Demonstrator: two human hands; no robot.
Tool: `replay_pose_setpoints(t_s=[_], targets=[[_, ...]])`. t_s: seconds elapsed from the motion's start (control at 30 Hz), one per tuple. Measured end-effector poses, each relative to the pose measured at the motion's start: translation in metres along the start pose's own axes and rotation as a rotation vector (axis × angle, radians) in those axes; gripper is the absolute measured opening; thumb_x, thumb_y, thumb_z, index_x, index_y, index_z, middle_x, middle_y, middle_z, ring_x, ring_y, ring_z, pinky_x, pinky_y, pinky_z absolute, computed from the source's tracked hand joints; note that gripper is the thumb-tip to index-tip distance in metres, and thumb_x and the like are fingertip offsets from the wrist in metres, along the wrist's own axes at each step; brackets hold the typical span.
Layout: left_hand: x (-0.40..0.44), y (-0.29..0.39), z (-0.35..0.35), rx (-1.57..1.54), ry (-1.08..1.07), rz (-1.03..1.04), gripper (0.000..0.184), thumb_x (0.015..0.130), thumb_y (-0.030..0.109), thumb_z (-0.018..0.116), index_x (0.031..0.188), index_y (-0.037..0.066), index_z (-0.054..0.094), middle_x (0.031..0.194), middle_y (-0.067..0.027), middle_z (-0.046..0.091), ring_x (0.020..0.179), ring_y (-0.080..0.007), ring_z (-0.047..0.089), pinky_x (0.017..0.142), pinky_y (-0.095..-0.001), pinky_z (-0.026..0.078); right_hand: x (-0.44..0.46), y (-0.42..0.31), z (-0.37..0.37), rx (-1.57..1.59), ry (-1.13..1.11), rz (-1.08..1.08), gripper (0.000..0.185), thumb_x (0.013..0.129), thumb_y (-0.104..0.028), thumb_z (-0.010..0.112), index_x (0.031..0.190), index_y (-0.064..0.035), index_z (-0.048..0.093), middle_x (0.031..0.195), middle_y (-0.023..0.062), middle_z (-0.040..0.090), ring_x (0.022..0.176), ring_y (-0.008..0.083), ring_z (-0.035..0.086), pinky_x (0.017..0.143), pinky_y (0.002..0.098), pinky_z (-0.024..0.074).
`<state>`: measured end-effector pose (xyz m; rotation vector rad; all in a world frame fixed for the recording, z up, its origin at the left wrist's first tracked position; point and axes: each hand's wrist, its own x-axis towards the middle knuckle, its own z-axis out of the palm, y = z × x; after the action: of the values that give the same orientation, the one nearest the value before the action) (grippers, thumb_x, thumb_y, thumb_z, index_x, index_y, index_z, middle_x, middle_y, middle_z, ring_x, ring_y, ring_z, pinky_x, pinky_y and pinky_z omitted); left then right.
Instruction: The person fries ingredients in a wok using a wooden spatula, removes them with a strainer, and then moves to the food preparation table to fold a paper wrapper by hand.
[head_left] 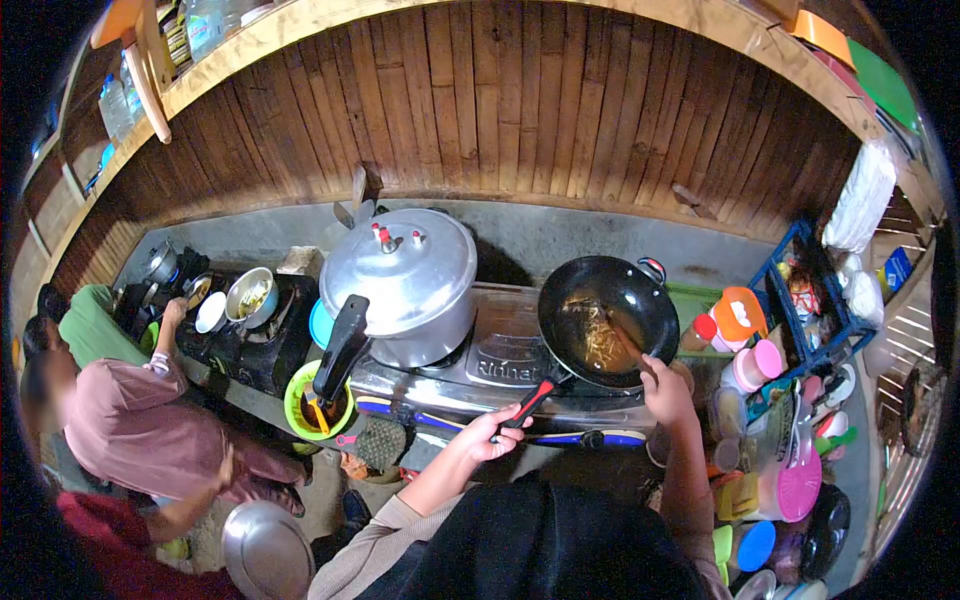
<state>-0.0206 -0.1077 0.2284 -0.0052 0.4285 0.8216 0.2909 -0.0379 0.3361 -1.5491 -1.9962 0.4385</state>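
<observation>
My left hand (490,437) is closed round the red-and-black handle (532,402) of a dark wok (565,298). The wok sits on the right side of the Rinnat-marked gas stove (502,330). Inside it, thin pale strips of food (603,348) lie in brownish oil or liquid. My right hand (664,390), at the wok's near right rim, is wrapped round a brown spatula (627,338) that slants down into the food. Its blade is partly hidden in the liquid.
A large pressure cooker (425,300) stands on the stove's left side, its black handle pointing toward me. Below it is a green bowl (293,400). Jars and pink-lidded tubs (797,487) crowd the right, near a blue crate (825,345). People (150,430) work at the left.
</observation>
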Motion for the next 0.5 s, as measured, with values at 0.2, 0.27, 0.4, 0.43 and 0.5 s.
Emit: replay_pose_setpoints(t_s=[0.2, 0.27, 0.4, 0.43, 0.5], targets=[[0.004, 0.001, -0.002, -0.008, -0.019, -0.019, 0.015, 0.091, 0.02, 0.048, 0.101, 0.009, 0.044, 0.086, -0.0089, 0.054, 0.049, -0.0058, 0.039, 0.035, -0.0158, 0.03, 0.008, 0.0, -0.001, -0.263, -0.009, 0.104, 0.035, 0.086, -0.023, 0.048, 0.119, -0.0139, 0.051, 0.088, 0.0221, 0.061, 0.08, 0.0398, 0.059, 0.073, 0.0486, 0.0452], [0.003, -0.001, -0.002, -0.027, -0.03, -0.018, 0.013, 0.091, 0.019, 0.048, 0.101, 0.011, 0.045, 0.086, -0.009, 0.054, 0.049, -0.0056, 0.039, 0.035, -0.0157, 0.03, 0.004, 0.008, 0.001, -0.274, -0.005, 0.107, 0.035, 0.085, -0.022, 0.049, 0.119, -0.0134, 0.051, 0.087, 0.0221, 0.062, 0.08, 0.0399, 0.058, 0.073, 0.0488, 0.0451], [0.003, -0.003, -0.001, -0.019, -0.011, -0.021, 0.012, 0.092, 0.019, 0.047, 0.101, 0.012, 0.045, 0.085, -0.0089, 0.054, 0.049, -0.0055, 0.039, 0.036, -0.0157, 0.029, -0.009, 0.034, 0.0, -0.157, 0.026, 0.011, 0.036, 0.083, -0.018, 0.053, 0.118, -0.012, 0.051, 0.088, 0.0227, 0.061, 0.082, 0.0408, 0.058, 0.076, 0.0486, 0.0449], [0.002, -0.004, 0.0, -0.021, -0.013, -0.019, 0.011, 0.092, 0.019, 0.047, 0.101, 0.012, 0.044, 0.085, -0.0088, 0.054, 0.049, -0.0055, 0.039, 0.036, -0.0156, 0.029, -0.014, 0.036, -0.003, -0.163, 0.029, 0.02, 0.036, 0.083, -0.018, 0.053, 0.118, -0.012, 0.051, 0.088, 0.0227, 0.061, 0.082, 0.0408, 0.058, 0.076, 0.0486, 0.0449], [0.001, -0.005, 0.004, -0.024, -0.019, -0.026, 0.01, 0.092, 0.018, 0.046, 0.101, 0.013, 0.044, 0.085, -0.0087, 0.054, 0.049, -0.0055, 0.039, 0.036, -0.0156, 0.029, -0.026, 0.034, -0.013, -0.159, 0.068, -0.012, 0.038, 0.081, -0.016, 0.055, 0.119, -0.0107, 0.05, 0.09, 0.0244, 0.06, 0.084, 0.0415, 0.058, 0.078, 0.0479, 0.045]])
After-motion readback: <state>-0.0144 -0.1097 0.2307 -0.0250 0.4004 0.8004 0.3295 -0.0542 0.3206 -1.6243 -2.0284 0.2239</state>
